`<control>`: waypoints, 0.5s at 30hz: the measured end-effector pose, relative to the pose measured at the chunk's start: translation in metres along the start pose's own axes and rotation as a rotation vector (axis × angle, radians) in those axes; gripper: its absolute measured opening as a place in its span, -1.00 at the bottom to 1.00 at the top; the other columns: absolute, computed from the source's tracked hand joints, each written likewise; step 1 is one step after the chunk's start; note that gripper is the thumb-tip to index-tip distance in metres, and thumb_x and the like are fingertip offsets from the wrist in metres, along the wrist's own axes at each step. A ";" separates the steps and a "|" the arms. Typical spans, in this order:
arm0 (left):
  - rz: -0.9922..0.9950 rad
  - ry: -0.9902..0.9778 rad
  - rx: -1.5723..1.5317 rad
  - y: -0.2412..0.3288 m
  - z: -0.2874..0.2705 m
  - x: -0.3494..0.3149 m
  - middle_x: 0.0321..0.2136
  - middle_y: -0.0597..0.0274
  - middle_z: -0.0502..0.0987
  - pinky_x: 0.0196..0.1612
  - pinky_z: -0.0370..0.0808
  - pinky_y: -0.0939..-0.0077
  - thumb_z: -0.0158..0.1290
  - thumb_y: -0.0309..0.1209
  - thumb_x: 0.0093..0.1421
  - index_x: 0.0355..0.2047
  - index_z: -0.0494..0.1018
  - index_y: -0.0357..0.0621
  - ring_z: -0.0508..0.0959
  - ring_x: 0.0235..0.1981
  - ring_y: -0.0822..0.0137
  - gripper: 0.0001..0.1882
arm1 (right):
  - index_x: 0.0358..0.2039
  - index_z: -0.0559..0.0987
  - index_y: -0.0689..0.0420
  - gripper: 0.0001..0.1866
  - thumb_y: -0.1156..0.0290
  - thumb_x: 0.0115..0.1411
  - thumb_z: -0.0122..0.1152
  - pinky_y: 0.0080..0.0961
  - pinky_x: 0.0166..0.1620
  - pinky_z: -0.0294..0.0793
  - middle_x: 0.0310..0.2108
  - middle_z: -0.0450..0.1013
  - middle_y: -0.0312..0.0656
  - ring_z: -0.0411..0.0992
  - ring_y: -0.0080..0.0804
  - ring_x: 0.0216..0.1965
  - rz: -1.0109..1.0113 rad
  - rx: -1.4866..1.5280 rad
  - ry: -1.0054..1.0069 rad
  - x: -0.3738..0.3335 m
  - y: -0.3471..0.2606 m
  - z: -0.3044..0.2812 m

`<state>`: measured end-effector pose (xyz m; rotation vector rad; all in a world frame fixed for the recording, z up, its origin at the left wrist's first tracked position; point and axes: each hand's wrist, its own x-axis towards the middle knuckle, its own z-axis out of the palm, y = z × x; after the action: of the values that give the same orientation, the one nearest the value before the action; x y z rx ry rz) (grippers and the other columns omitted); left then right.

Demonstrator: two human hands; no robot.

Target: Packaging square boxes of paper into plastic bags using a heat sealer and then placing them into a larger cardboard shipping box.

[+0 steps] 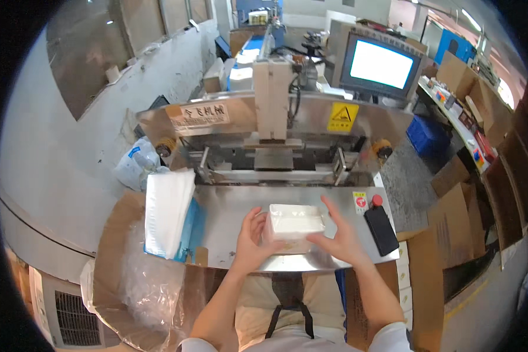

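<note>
A white block-shaped pack (296,220) in glossy clear film is between my hands, over the front of the metal work table (229,205). My left hand (253,239) is at the pack's left side, thumb along its lower front and fingers curved beside it. At the other side, my right hand (337,234) has its thumb at the pack's near right corner and its fingers stretched apart. What the pack contains cannot be made out. A stack of white plastic bags (169,214) leans in a blue holder (195,226) left of my hands.
Behind the table stands a machine with an upright column (271,100) and a metal guard (229,117). A black control box (381,230) with a red button (376,200) lies to the right. Cardboard boxes (460,220) flank the right; a carton with clear film (152,281) stands left. A monitor (381,64) is beyond.
</note>
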<state>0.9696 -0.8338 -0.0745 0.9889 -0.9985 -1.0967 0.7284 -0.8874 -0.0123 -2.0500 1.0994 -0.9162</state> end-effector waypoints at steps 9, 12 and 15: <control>-0.019 -0.356 0.189 0.025 0.025 -0.012 0.21 0.00 0.34 0.36 0.19 0.29 0.37 -0.50 -0.02 0.35 0.11 -0.25 0.32 0.27 0.20 -0.05 | 0.24 0.31 0.35 -0.02 0.13 -0.12 0.55 -0.15 0.25 0.32 0.16 0.37 0.19 0.32 0.15 0.22 -0.168 -0.285 -0.455 0.003 -0.045 -0.043; -0.203 -0.308 0.113 0.013 0.018 0.029 0.15 -0.04 0.41 0.37 0.19 0.29 0.32 -0.41 0.06 0.27 0.26 -0.27 0.32 0.29 0.17 -0.22 | 0.24 0.32 0.34 -0.04 0.16 -0.10 0.56 -0.21 0.22 0.37 0.11 0.41 0.20 0.39 0.11 0.17 -0.094 -0.277 -0.354 -0.009 -0.036 -0.050; -0.148 -0.208 0.527 -0.006 0.017 0.078 0.12 -0.17 0.45 0.35 0.21 0.21 0.25 -0.22 0.13 0.18 0.38 -0.29 0.32 0.29 0.05 -0.34 | 0.23 0.34 0.34 -0.07 0.21 -0.11 0.57 -0.28 0.20 0.38 0.06 0.47 0.14 0.45 -0.03 0.14 0.015 -0.140 -0.154 -0.038 -0.011 -0.070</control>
<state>0.9644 -0.9130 -0.0655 1.4076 -1.4464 -1.0961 0.6614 -0.8631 0.0250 -2.1823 1.1209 -0.6784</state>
